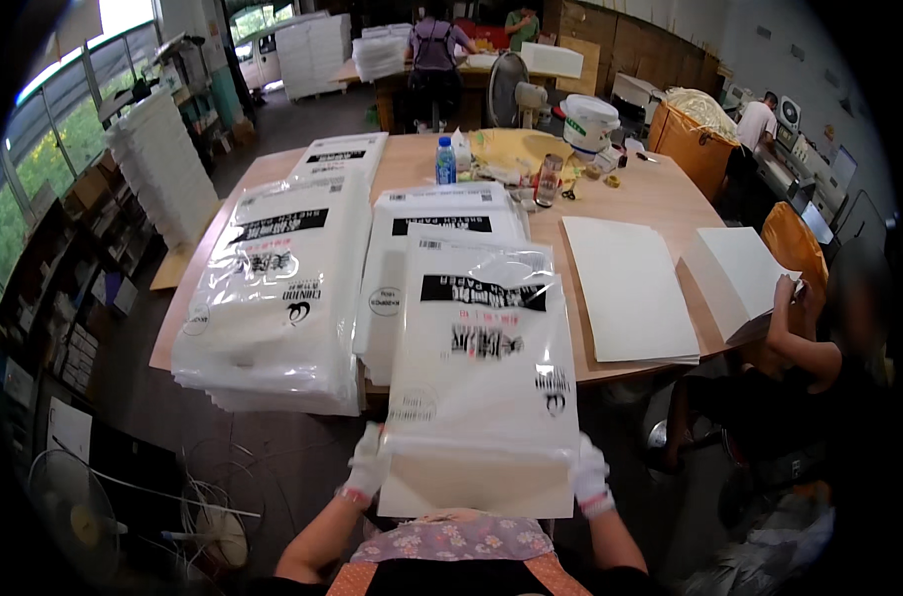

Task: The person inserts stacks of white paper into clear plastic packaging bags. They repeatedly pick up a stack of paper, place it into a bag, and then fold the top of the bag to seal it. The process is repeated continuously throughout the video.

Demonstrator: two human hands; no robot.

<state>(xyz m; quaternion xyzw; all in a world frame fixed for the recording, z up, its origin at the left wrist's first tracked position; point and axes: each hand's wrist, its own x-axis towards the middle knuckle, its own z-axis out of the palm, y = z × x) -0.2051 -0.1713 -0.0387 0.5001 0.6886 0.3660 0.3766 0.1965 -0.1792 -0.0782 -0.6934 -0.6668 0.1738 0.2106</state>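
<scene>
A clear printed plastic bag (481, 348) lies slanted over the table's near edge with white paper inside it. The near end of the paper stack (476, 487) sticks out of the bag's mouth, close to my apron. My left hand (369, 465), in a white glove, is closed on the left edge of bag and paper. Opposite it, my right hand (592, 475), gloved too, grips the right edge; some of its fingers are hidden behind it. Under the bag's far end is a pile of similar bags (377, 263), and a taller pile of filled bags (273, 288) stands to its left.
On the wooden table (531, 223) lie bare paper stacks (630, 288), a blue-capped bottle (445, 161), a glass jar (549, 179), scissors (570, 191) and a white bucket (588, 124). A person (819, 358) at right handles paper (734, 278). A fan (79, 517) stands lower left, near cables.
</scene>
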